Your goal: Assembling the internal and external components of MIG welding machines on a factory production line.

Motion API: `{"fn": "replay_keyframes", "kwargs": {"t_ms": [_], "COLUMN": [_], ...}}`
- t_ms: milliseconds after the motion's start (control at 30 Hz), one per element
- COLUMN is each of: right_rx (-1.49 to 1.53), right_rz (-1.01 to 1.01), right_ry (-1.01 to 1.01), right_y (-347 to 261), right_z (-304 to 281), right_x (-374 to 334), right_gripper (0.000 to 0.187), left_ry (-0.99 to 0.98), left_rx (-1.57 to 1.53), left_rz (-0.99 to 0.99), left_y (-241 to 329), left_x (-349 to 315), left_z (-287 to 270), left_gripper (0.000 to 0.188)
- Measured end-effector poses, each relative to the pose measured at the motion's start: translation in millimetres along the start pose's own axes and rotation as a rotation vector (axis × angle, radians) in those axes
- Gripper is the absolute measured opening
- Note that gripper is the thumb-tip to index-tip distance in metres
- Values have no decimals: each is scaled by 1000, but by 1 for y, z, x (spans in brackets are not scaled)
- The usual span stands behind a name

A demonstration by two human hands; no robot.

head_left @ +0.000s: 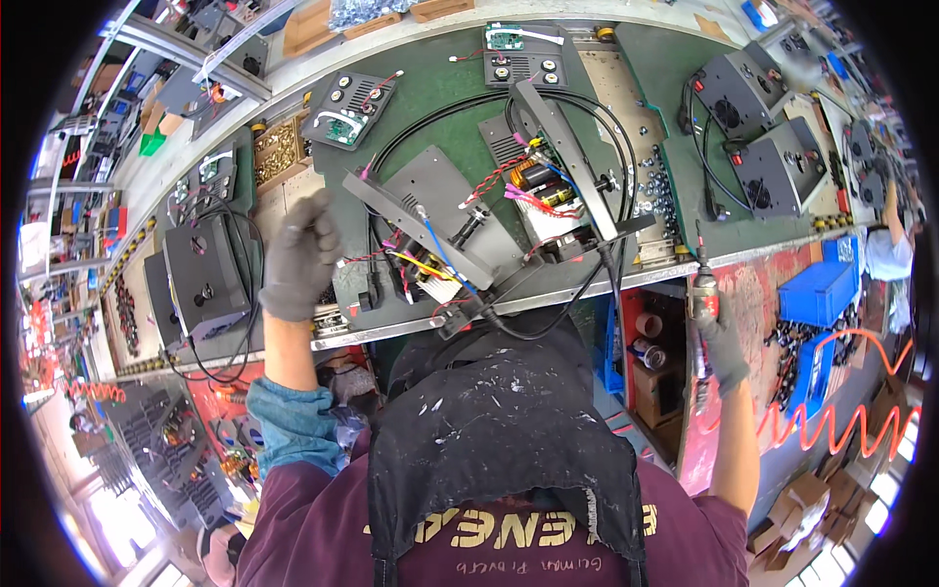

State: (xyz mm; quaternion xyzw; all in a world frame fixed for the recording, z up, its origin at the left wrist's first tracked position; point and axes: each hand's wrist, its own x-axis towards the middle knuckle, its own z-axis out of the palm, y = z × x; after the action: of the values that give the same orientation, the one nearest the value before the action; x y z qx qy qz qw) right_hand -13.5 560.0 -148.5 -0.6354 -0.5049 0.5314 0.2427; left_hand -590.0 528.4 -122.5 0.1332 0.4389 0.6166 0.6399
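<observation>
My left hand (300, 256), in a grey glove, is raised beside the bin of brass-coloured screws, its fingers curled together. Whatever they may pinch is too small to make out. My right hand (724, 342), also gloved, grips a power screwdriver (705, 291) off the bench's front edge, its thin bit pointing up. Between the hands stand two opened dark metal housings with coils, boards and coloured wires: the left housing (430, 230) lies nearer my left hand, and the right housing (558, 166) has a copper coil. A black power cable (386, 142) loops behind them.
A screw bin (282, 155) stands at the left. Two panels with circuit boards, a left panel (347, 108) and a far panel (525, 64), lie on the green work mats. More grey housings (782, 171) sit right, and another housing (205, 269) left. A blue crate (820, 292) and an orange coiled hose (841, 430) are at the right.
</observation>
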Motion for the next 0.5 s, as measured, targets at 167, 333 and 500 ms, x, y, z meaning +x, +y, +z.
{"fn": "replay_keyframes", "kwargs": {"t_ms": [167,333,500], "right_rx": [223,25,-92], "right_rz": [-69,-160,-162], "right_ry": [-222,-266,-157], "right_y": [-67,-101,-104], "right_z": [124,197,218], "right_x": [-80,-119,-130], "right_gripper": [76,82,81], "left_ry": [-302,-559,-604], "left_rx": [222,68,-59], "left_rz": [-206,-458,-550], "left_y": [-42,-69,-78], "left_x": [1,-10,-13], "left_z": [66,97,98], "left_gripper": [31,40,46]}}
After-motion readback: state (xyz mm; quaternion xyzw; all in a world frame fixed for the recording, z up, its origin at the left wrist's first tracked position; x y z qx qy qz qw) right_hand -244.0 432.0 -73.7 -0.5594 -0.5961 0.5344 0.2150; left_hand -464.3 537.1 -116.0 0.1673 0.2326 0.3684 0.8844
